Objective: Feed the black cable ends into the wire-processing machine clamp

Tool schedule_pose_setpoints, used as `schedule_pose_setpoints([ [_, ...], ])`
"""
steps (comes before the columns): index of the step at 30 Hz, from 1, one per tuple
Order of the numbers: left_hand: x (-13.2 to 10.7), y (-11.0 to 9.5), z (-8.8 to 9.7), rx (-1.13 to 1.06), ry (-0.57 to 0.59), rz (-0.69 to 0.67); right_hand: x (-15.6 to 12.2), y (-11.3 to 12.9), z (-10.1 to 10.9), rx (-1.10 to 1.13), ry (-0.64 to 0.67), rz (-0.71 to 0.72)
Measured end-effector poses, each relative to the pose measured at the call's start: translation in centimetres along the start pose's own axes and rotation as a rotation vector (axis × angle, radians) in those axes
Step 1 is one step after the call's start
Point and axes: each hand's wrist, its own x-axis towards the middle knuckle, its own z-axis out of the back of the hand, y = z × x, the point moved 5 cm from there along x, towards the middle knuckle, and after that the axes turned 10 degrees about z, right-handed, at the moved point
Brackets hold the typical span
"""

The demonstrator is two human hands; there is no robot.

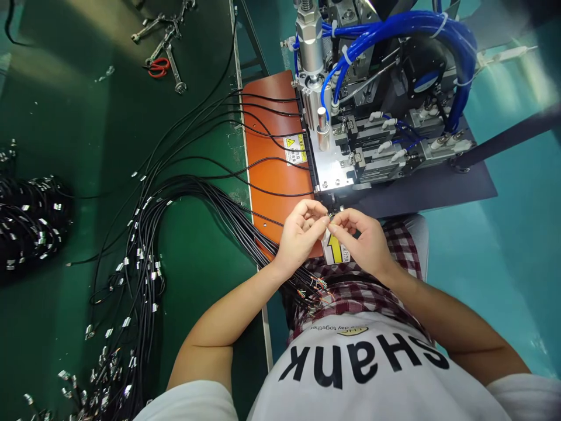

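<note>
My left hand and my right hand meet at the near end of the machine. Thumb and forefinger of each are pinched together, fingertips almost touching. Between them are the thin wire ends of a black cable, which runs in from the left; the fingers hide most of these ends. Under my left wrist passes a thick bundle of black cables, its stripped coloured wire ends lying over my lap. Below the hands is a white label with a yellow arrow.
Several black cables cross the orange plate into the machine, near a yellow warning label. Blue air hoses arch above it. The green table carries coiled cables, wrenches and red-handled scissors.
</note>
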Motion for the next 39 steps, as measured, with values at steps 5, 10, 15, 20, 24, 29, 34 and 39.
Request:
schedule_pose_setpoints([
  [5, -0.1, -0.3, 0.0, 0.072, -0.032, -0.009, 0.0, 0.0, 0.0, 0.013, -0.008, 0.012],
  [10, 0.1, 0.4, 0.4, 0.003, -0.023, 0.028, 0.0, 0.0, -0.1, 0.031, -0.004, -0.001],
  [15, 0.1, 0.7, 0.5, -0.069, -0.01, 0.016, 0.1, 0.1, -0.2, 0.059, 0.001, -0.009],
  [20, -0.2, 0.1, 0.4, 0.006, -0.077, -0.016, 0.2, 0.2, -0.1, 0.048, 0.004, 0.003],
  [24, -0.4, 0.0, 0.4, 0.053, -0.086, -0.009, 0.0, -0.1, 0.2, 0.007, -0.014, 0.001],
  [29, -0.3, 0.5, 0.5, -0.012, -0.08, 0.019, -0.1, -0.2, -0.1, 0.007, -0.018, -0.016],
  [34, -0.4, 0.6, 0.3, -0.138, -0.045, -0.012, 0.0, 0.2, -0.5, 0.021, -0.019, -0.011],
  [39, -0.4, 0.7, 0.4, -0.138, -0.058, -0.012, 0.1, 0.5, -0.6, 0.01, -0.02, 0.008],
])
